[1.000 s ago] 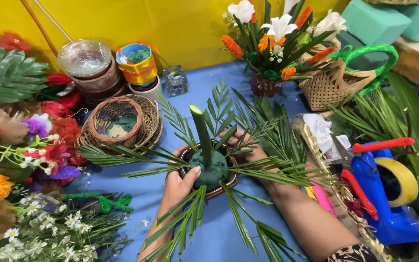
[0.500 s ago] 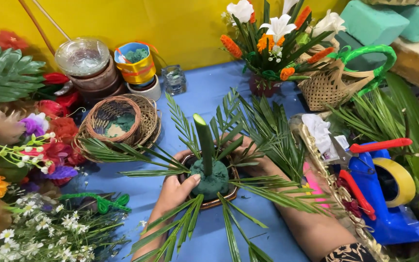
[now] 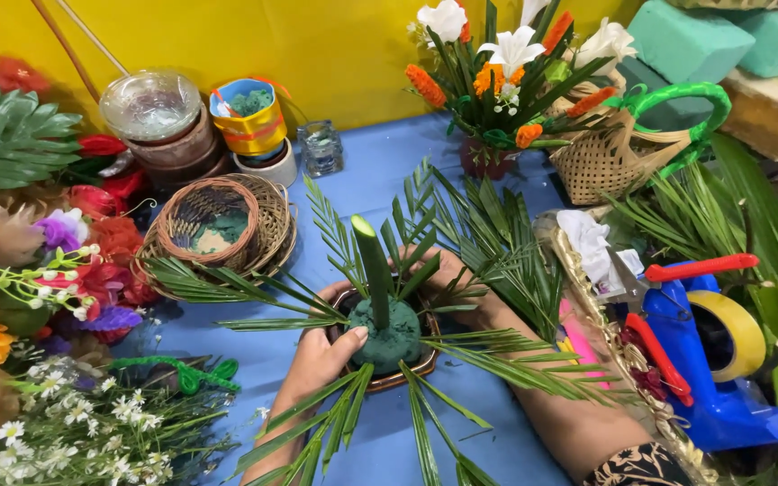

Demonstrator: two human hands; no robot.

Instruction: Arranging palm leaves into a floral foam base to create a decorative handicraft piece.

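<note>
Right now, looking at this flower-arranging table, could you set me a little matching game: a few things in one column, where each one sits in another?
Things:
1. thick green stalk
2. blue tape dispenser with red handle
3. small round woven basket
4. white lily bouquet

Places:
a. far side, against the yellow wall
b. upright in the dark green foam ball between both hands
c. right edge
d. left of the palm leaves

Pairs: 1-b, 2-c, 3-d, 4-a
</note>
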